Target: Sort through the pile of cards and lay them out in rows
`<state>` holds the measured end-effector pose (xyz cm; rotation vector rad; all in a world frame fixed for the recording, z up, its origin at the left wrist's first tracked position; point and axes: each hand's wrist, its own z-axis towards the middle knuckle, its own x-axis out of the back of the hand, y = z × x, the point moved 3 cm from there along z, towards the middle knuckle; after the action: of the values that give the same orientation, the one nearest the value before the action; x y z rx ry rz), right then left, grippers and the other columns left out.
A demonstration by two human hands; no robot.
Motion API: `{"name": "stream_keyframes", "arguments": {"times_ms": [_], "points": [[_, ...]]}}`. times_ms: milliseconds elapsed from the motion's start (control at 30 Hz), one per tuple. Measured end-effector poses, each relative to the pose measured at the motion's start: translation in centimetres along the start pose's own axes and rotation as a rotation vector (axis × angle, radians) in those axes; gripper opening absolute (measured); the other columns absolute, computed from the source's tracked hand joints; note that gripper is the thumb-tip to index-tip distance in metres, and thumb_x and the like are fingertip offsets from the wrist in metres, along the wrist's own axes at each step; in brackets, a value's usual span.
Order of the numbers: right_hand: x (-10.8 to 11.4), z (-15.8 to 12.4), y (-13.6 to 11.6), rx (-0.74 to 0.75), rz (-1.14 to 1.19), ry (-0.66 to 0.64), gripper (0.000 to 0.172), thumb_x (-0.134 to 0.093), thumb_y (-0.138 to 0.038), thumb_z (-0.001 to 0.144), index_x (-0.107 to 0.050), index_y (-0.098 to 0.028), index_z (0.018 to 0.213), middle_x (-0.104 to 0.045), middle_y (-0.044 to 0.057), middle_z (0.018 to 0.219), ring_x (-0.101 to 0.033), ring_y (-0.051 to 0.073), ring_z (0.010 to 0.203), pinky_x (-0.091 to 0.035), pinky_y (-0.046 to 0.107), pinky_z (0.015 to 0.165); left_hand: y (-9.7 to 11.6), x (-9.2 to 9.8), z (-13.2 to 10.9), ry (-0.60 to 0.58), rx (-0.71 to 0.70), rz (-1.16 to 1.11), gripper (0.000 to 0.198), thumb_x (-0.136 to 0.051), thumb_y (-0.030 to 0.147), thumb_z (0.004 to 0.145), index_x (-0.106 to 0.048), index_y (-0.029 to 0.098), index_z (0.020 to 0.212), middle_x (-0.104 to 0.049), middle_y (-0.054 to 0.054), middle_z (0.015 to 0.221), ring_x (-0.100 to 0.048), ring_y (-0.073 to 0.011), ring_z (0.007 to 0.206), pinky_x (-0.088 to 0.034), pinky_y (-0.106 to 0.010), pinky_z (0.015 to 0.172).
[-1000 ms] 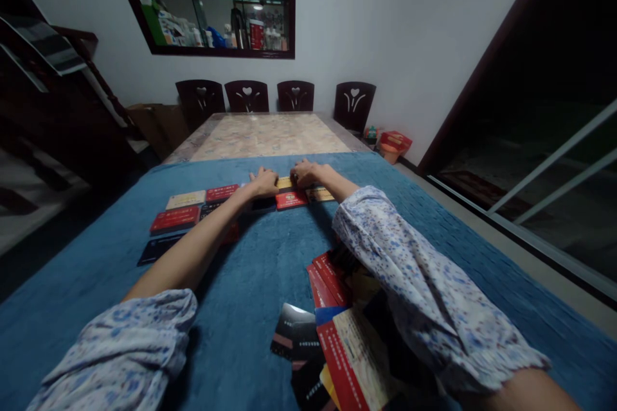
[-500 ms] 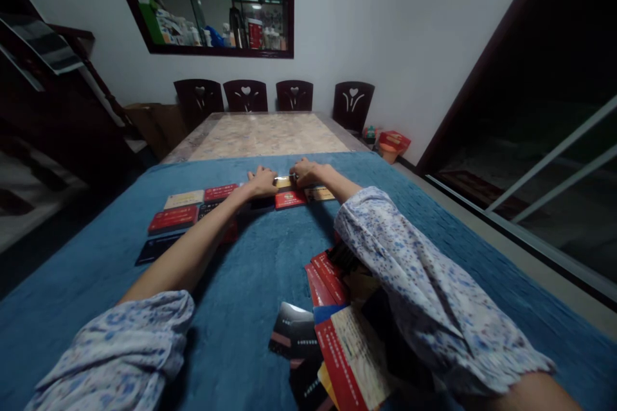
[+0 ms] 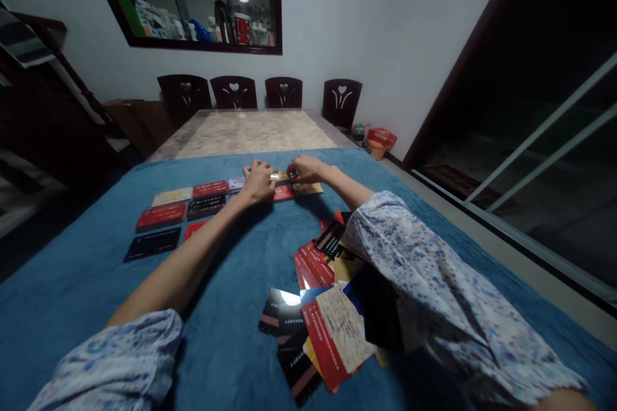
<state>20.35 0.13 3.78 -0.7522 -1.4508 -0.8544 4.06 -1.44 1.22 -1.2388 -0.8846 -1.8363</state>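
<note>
Both hands are over the far rows of cards. My left hand [image 3: 259,180] is bent down, its fingertips at the left end of a gold card [image 3: 281,176]. The fingers of my right hand [image 3: 304,169] are pinched at that card's right end. Just below lies a red card [image 3: 283,192], with a tan card [image 3: 308,189] to its right. Left of my hands, stacks lie in rows: a cream one [image 3: 172,196], red ones [image 3: 211,188], a black one [image 3: 206,206] and a dark blue one [image 3: 153,243]. My left forearm covers part of the rows.
A loose heap of mixed cards, with a red and cream card [image 3: 332,334] on top, lies near the middle front, partly under my right sleeve. The blue cloth [image 3: 231,340] covers the near table. Chairs [image 3: 234,92] stand beyond the bare far end [image 3: 255,131].
The view has shifted, so the scene sits a little further left and the rows at left show more. My left hand has drawn slightly nearer my right hand, its fingers now more bent.
</note>
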Motion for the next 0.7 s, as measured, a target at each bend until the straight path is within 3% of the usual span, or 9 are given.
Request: {"name": "stream_keyframes", "arguments": {"times_ms": [267, 700], "points": [[-0.2, -5.2, 0.5, -0.042, -0.014, 0.033, 0.03, -0.059, -0.014, 0.083, -0.079, -0.021, 0.105, -0.077, 0.007, 0.108, -0.065, 0.022, 0.102, -0.039, 0.026, 0.075, 3.4, -0.2, -2.2, 0.026, -0.054, -0.067, 0.036, -0.05, 0.022, 0.088, -0.075, 0.023, 0.115, -0.065, -0.014, 0.128, -0.039, -0.0372, 0.129, -0.034, -0.056, 0.1], [-1.4, -12.8, 1.5, -0.084, 0.015, 0.078, 0.03, -0.058, -0.013, 0.082, -0.079, -0.019, 0.104, -0.076, 0.008, 0.107, -0.06, 0.022, 0.097, -0.038, 0.029, 0.08, 8.9, -0.9, -4.9, -0.004, -0.241, -0.106, 0.037, -0.051, 0.016, 0.086, -0.074, 0.02, 0.114, -0.065, -0.013, 0.128, -0.04, -0.0347, 0.132, -0.029, -0.057, 0.104]]}}
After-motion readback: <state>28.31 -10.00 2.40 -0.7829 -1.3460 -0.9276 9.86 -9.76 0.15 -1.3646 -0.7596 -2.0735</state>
